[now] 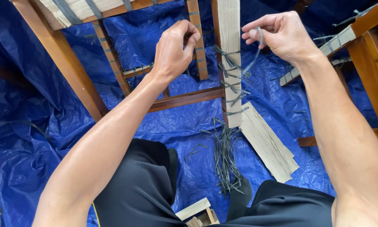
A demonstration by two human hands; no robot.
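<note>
- Two hands are working above a blue tarp (37,138) spread on the floor: the left hand (174,48) and the right hand (281,35).
- The right hand's fingers (256,26) are pinching one dark strap (256,48), which is hanging down and slanting left toward the strip.
- The left hand's fingers (192,35) are curling shut just beside the strip; what they are gripping cannot be told.
- One pale ribbed strip (231,63) is standing between the hands, its long axis running up and down, the lower end pointing at the person's lap.
- About five dark knotted ties (233,84) are crossing the strip, their loose ends sticking out sideways.
- One wooden chair frame (71,71) is lying behind the left hand; a second frame (369,54) is sitting at the right edge.
- One stack of pale strips (271,145) is lying on the tarp, slanting down to the right.
- One loose bundle of dark cut straps (224,157) is lying between the knees, running roughly toward the person.
</note>
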